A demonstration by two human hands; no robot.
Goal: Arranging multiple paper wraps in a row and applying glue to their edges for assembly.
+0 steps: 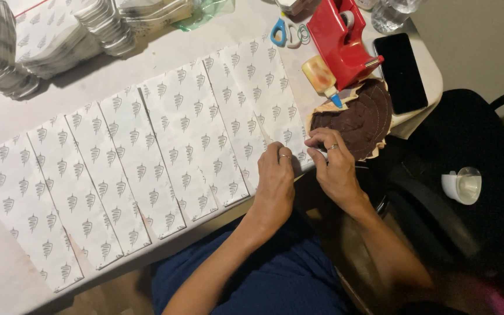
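1. Surface (7, 116): pale, whitish top, running from upper left down to the near edge. Its right corner sits at upper right; grey floor beyond it.
2. A row of white printed sheets (147, 157) covers most of the surface, laid side by side and overlapping, each with a repeating small grey motif. The row slants from lower left to upper right.
3. Left hand (275, 178): flat on the rightmost sheet near the surface edge, fingers pressed down and close together, a ring on one finger. It holds nothing that can be seen.
4. Right hand (336, 166): just beside the left, fingers bent narrow and pinching at the right edge of that same sheet; ring on one finger. Whether anything small is between the fingertips, cannot tell.
5. Just behind the right hand: a stack of dark brown round pieces (360, 119) on tan paper, touching the sheet's edge.
6. On that stack's far side, a small glue bottle (321, 79), yellowish with a blue tip, lying tilted.
7. Red tape dispenser (339, 41) behind the bottle; blue-handled scissors (281, 32) to its left.
8. Black phone (401, 73), screen dark, at the right corner of the surface. Clear plastic bottle (392, 11) at top edge.
9. Upper left: stacks of folded white packages (48, 38) with the same grey motif, edges fanned.
10. Black chair (473, 175) to the right, with a small white cup-like object (462, 185) on it.
11. Person's lap in blue cloth (275, 274) below the surface edge.
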